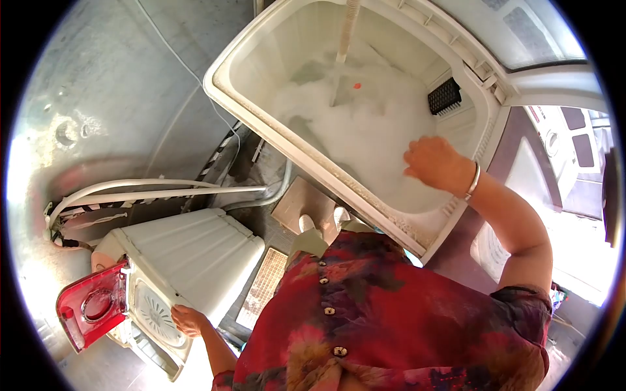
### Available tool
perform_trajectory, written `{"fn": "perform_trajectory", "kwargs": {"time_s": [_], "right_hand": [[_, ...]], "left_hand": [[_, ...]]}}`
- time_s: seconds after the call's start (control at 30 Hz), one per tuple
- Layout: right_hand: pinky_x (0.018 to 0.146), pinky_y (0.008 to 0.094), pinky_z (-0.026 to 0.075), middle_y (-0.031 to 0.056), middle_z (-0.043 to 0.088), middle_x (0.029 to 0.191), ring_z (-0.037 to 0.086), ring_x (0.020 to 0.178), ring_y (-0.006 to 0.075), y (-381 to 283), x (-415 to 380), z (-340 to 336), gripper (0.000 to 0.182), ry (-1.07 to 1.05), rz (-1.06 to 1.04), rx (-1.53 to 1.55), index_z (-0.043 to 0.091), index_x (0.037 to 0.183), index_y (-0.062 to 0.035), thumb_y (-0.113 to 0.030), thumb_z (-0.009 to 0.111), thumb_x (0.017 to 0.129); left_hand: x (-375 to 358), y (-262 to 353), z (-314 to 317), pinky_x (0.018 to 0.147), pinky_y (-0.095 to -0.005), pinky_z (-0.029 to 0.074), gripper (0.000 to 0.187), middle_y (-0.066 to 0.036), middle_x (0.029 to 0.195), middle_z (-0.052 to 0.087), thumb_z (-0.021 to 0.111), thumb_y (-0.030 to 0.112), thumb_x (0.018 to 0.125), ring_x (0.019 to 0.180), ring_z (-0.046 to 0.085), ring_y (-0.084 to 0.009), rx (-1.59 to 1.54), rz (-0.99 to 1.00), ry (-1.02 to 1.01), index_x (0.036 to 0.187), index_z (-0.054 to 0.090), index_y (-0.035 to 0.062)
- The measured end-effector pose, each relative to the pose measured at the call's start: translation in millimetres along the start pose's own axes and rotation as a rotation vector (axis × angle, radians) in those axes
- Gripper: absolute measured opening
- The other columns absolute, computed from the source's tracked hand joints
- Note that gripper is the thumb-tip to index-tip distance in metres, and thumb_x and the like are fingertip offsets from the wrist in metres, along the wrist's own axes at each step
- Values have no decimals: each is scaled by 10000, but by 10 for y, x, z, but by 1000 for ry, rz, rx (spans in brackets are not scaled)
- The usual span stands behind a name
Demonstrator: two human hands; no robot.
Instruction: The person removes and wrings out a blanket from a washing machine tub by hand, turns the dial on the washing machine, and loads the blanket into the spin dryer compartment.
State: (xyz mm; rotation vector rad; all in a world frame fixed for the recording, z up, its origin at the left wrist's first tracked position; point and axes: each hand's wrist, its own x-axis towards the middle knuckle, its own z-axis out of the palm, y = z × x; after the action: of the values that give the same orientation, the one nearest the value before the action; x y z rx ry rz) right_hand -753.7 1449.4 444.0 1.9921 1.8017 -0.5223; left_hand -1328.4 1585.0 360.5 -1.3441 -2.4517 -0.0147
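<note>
An uncovered washing machine tub [225,78] holds cloudy, foamy water [352,130]. Over its near right side hangs my right hand [433,163], a metal bangle on its wrist. Those fingers are curled downward and closed; whatever they hold, if anything, is hidden. A ribbed hose [350,26] comes down from the top, with water running from it into the foam. At lower left, my left hand [189,320] grips the edge of a white machine [195,254], beside its round slotted cover [156,313]. The machine's red lid [94,306] stands raised.
A black bristled piece [445,98] sits on the tub's right inner wall, and a small red bit [357,86] floats in the foam. Pale pipes [163,189] run along the metal wall at left. A floor grate [266,287] lies between the machines.
</note>
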Motion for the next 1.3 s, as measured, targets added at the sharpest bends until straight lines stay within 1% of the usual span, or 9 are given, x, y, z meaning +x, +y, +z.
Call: {"fn": "perform_trajectory", "kwargs": {"time_s": [0.03, 0.27, 0.43, 0.77, 1.03, 1.2, 1.23, 1.27, 1.3], "right_hand": [[670, 355, 432, 72, 538, 804, 533, 814, 245, 86, 74, 33, 189, -9, 23, -197, 572, 816, -82, -252, 565, 734], [648, 354, 441, 62, 550, 795, 549, 778, 247, 411, 525, 257, 208, -316, 5, -296, 572, 793, -82, -223, 644, 658], [657, 354, 443, 76, 553, 797, 551, 793, 249, 432, 592, 232, 221, -129, -66, -119, 555, 773, -76, -209, 656, 629], [667, 366, 451, 104, 579, 790, 562, 798, 268, 459, 611, 338, 222, -152, -64, -102, 584, 766, -56, -206, 667, 624], [698, 374, 427, 96, 556, 824, 529, 842, 264, 529, 711, 318, 310, -179, -11, -38, 553, 898, -77, -209, 651, 635], [739, 387, 415, 103, 558, 912, 501, 904, 277, 675, 655, 570, 370, -92, -128, -6, 535, 967, -88, -192, 639, 628], [743, 383, 419, 123, 561, 908, 516, 880, 285, 718, 623, 679, 369, 74, -181, 52, 544, 962, -75, -166, 637, 616], [777, 378, 415, 126, 552, 964, 502, 930, 278, 765, 661, 710, 408, 23, -182, 44, 532, 1011, -74, -153, 639, 625], [806, 373, 405, 127, 543, 1003, 495, 958, 277, 806, 701, 782, 415, 42, -169, 38, 522, 1018, -57, -151, 640, 632]], "left_hand": [[-10, 8, -4, 803, -348, 412, 414, -14, 1102, 525, 284, 400, 863, 983, 495, -240, 2, -3, -5, 1065, 531, 136], [5, 11, 5, 804, -355, 410, 402, -22, 1107, 523, 291, 384, 863, 979, 498, -240, -5, -9, -4, 1066, 535, 138], [-7, 25, -6, 801, -368, 407, 397, -17, 1111, 520, 295, 384, 862, 972, 499, -243, -2, -49, -5, 1063, 535, 140], [-11, 38, -44, 812, -368, 398, 427, -20, 1117, 512, 271, 410, 859, 990, 480, -249, -29, -31, -43, 1083, 517, 143], [18, 3, 42, 807, -383, 401, 404, -35, 1116, 511, 297, 391, 850, 990, 482, -268, -10, 6, 1, 1066, 528, 140], [99, -378, 615, 691, -368, 427, 269, -66, 973, 578, 429, 246, 818, 812, 541, -257, -72, 93, 180, 1005, 555, 100], [73, -258, 460, 675, -368, 430, 250, -82, 945, 580, 448, 228, 806, 795, 541, -258, 0, 95, 156, 979, 558, 84], [45, -230, 440, 663, -371, 429, 220, -82, 893, 580, 455, 220, 795, 770, 537, -266, -30, 90, 276, 935, 564, 90], [49, -156, 272, 674, -379, 423, 197, -80, 852, 569, 468, 217, 778, 767, 527, -269, -5, 129, 188, 907, 556, 97]]}}
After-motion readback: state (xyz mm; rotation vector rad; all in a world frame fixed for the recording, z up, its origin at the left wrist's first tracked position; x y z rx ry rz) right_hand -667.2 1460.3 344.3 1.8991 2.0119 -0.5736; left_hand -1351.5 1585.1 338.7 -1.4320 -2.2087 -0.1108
